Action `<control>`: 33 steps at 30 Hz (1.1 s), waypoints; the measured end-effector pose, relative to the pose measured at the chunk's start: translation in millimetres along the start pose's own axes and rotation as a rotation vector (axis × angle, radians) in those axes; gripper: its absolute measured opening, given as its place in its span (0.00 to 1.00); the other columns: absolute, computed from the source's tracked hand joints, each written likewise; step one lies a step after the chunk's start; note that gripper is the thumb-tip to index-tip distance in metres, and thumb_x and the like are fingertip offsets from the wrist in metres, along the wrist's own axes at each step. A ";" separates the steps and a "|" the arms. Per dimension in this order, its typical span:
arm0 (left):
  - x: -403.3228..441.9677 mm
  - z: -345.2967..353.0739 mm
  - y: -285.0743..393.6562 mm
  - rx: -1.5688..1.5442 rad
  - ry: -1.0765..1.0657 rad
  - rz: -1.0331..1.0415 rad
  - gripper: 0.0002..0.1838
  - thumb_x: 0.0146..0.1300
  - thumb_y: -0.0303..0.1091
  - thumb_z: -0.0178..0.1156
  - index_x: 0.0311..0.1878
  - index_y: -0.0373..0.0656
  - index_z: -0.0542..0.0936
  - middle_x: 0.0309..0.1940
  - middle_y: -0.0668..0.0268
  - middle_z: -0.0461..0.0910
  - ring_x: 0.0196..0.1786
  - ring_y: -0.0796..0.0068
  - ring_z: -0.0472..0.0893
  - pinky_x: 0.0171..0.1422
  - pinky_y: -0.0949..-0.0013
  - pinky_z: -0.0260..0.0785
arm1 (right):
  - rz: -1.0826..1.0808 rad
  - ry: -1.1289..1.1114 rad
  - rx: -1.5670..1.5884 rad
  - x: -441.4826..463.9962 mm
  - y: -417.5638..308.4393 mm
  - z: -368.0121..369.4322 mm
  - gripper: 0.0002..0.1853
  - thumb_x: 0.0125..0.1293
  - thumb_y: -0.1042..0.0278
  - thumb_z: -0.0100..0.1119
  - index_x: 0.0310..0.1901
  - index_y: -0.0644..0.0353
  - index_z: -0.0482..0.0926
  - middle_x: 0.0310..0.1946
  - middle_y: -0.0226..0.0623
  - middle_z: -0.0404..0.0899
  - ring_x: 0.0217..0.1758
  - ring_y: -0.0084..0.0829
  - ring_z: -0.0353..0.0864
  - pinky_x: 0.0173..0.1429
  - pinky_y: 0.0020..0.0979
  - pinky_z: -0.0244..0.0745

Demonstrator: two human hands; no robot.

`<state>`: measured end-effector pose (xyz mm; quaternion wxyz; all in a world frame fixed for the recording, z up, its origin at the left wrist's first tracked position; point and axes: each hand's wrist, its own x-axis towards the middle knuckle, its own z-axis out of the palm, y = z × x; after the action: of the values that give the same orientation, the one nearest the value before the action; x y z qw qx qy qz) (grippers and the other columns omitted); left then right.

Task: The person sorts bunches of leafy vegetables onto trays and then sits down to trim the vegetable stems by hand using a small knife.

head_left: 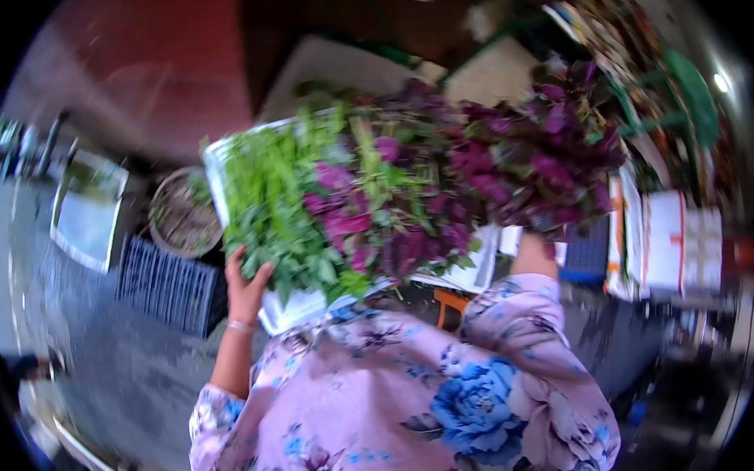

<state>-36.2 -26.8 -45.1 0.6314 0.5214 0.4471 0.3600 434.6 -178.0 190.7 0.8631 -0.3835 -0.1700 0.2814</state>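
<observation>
In front of my body is a white foam box (294, 311) heaped with leafy vegetables. Green-stemmed leafy greens (281, 189) fill its left part, and purple-leaved greens (410, 208) lie in the middle. My left hand (250, 280) is at the box's near left corner, thumb and fingers gripping its side beside the green leaves. On the right, a large bunch of purple leafy greens (539, 159) rises over my right hand (531, 249). The leaves hide its fingers; my wrist runs up into the underside of that bunch, which appears to be held there.
A dark slatted crate (171, 285) and a round tub (184, 213) of plant scraps stand on the wet floor (109, 335) at left. Further left is a white-rimmed tray (90, 212). White boxes (667, 242) and a blue crate (584, 254) are at right.
</observation>
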 end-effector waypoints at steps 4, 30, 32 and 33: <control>-9.3 57.2 45.9 -0.153 -0.063 -0.146 0.28 0.55 0.25 0.58 0.58 0.43 0.59 0.49 0.64 0.64 0.45 0.76 0.70 0.49 0.75 0.65 | -0.089 0.172 0.103 -17.2 -64.4 -82.0 0.30 0.51 0.76 0.56 0.58 0.62 0.59 0.51 0.41 0.66 0.52 0.33 0.69 0.53 0.32 0.68; -5.4 146.2 174.8 0.214 -0.018 0.208 0.13 0.55 0.25 0.55 0.45 0.35 0.72 0.42 0.65 0.73 0.46 0.77 0.71 0.51 0.76 0.62 | -0.049 -0.135 0.099 13.7 -125.7 -23.1 0.27 0.52 0.79 0.54 0.56 0.69 0.62 0.50 0.41 0.70 0.50 0.30 0.72 0.55 0.30 0.66; -12.5 175.5 237.7 0.158 -0.190 0.258 0.13 0.56 0.25 0.55 0.46 0.35 0.72 0.41 0.66 0.74 0.44 0.80 0.72 0.49 0.78 0.64 | -0.112 -0.259 -0.080 8.9 -113.2 29.2 0.27 0.52 0.79 0.54 0.56 0.70 0.62 0.50 0.41 0.70 0.50 0.30 0.72 0.55 0.30 0.66; -15.0 185.9 263.3 0.119 -0.274 0.301 0.13 0.57 0.26 0.55 0.46 0.35 0.72 0.40 0.66 0.74 0.43 0.80 0.73 0.49 0.78 0.64 | -0.214 -0.331 -0.260 5.2 -106.2 50.4 0.27 0.52 0.79 0.54 0.56 0.70 0.63 0.50 0.41 0.71 0.49 0.30 0.72 0.55 0.30 0.66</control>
<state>136.5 -51.3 226.3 0.5935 0.6628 0.2944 0.3490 450.7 -204.4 304.2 0.7917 -0.4197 -0.3836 0.2233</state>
